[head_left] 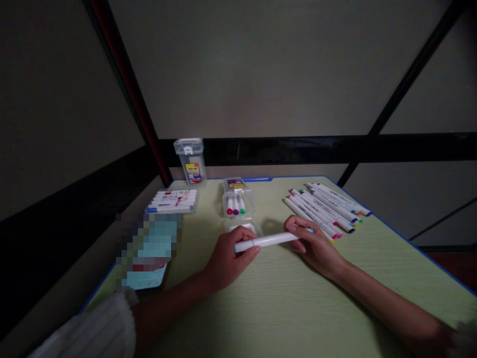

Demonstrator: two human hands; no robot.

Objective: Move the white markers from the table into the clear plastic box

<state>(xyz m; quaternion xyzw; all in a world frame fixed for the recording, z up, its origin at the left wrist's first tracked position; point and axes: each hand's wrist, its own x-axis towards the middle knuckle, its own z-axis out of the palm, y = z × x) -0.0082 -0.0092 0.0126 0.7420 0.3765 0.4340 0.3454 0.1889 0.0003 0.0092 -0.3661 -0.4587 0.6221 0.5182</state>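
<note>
Between my two hands, above the middle of the table, is a white marker (274, 240) with light blue ends, held nearly level. My left hand (233, 256) pinches its left end between thumb and fingers. The fingers of my right hand (311, 243) close on the other end. Just behind the marker lies a clear plastic box (238, 199) on its side, its lid (244, 226) swung open toward me. Inside it show three white markers (236, 205) with red, purple and green ends. To the right, several white markers (324, 206) with coloured ends lie side by side.
An upright clear box (192, 164) with a yellow label stands at the back left. In front of it lies a flat pack of white pens (172, 201). A light blue flat item (149, 258), partly pixelated, is at the left edge of the green table (261, 308).
</note>
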